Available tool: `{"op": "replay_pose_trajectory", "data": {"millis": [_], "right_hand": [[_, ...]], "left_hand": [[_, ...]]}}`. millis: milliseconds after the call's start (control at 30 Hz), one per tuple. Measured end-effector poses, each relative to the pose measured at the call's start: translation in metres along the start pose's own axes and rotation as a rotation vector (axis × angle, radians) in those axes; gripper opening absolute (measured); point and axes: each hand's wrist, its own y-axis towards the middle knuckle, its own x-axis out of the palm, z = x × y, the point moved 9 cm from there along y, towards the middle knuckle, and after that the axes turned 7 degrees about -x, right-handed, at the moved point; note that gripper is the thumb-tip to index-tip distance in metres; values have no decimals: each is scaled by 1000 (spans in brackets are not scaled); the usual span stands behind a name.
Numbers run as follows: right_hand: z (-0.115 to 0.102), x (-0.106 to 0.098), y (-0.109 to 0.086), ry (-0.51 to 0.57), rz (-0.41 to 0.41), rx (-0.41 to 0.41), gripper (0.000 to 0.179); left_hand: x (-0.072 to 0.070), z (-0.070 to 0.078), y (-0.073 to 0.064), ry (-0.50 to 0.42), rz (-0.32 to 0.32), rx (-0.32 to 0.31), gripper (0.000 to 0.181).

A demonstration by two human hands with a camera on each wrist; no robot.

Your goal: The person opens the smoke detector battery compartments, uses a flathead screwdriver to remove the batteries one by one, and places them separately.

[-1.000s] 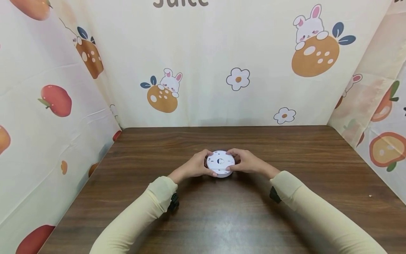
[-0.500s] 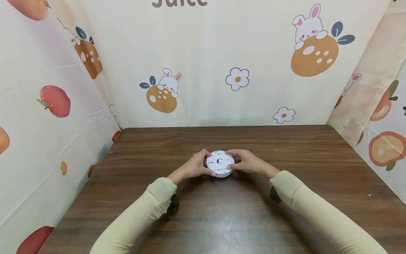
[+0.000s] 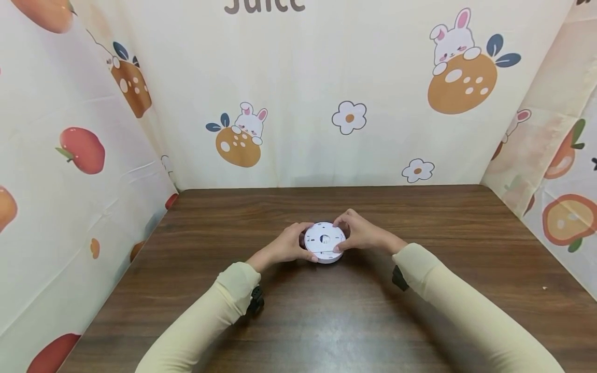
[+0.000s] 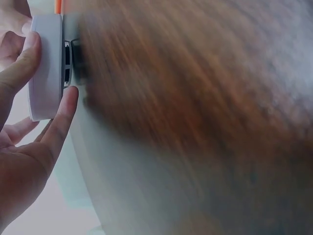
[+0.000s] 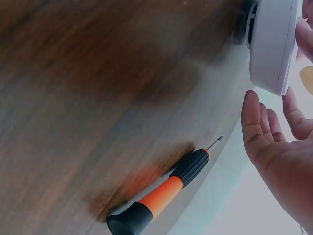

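Observation:
A round white smoke detector (image 3: 325, 238) stands a little over mid-table, its flat slotted backing plate facing up. My left hand (image 3: 289, 243) grips it from the left in the head view, thumb at the near edge and fingers at the far rim. In the left wrist view, a fingertip sits by the dark vents under the casing (image 4: 46, 68). From the right, my right hand (image 3: 361, 231) holds the plate with thumb and forefinger at its edge, knuckles arched. Its other fingers are spread beside the casing in the right wrist view.
An orange and black screwdriver (image 5: 166, 191) lies on the dark wood table (image 3: 298, 321) near my right hand; the head view hides it. Printed cloth (image 3: 298, 93) walls the table at the back and both sides. A tiny pale speck (image 3: 544, 288) lies far right.
My right hand has lifted slightly, with its knuckles more arched and its forefinger shifted on the plate's far edge. The left hand and the smoke detector stay nearly in place.

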Motion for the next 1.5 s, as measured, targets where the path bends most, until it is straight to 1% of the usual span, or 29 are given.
{"op": "replay_pose_trajectory", "data": {"millis": [67,167,300,400,600,733,800,933,1067,1333,1500], "right_hand": [[0,-1,1,-7,4,4,57],[-3,-3,3,-9,13,-20,57],[-5,-3,4,36,14,-44,54],[-5,-3,4,89,19,-52,48],[-1,-6,2,168,51,-50,27],[2,-8,2,227,70,-26,16],[5,-8,2,271,79,4,14],[8,-8,1,356,96,71,13],[13,-9,1,410,112,109,15],[17,-16,0,447,146,143,19],[22,-26,-2,418,173,175,20]], "left_hand": [[0,1,0,-5,3,7,84],[0,1,0,-19,8,15,81],[0,-1,-1,-32,5,5,80],[0,-1,-1,-40,0,-2,80],[0,-2,-1,-58,2,0,80],[0,-3,-1,-80,4,2,79],[1,-4,-1,-80,5,-1,78],[1,-4,-1,-80,13,-2,78],[1,-4,-1,-79,17,1,77],[1,-4,-2,-72,7,-8,75],[1,-5,-1,-65,7,-22,80]]}}
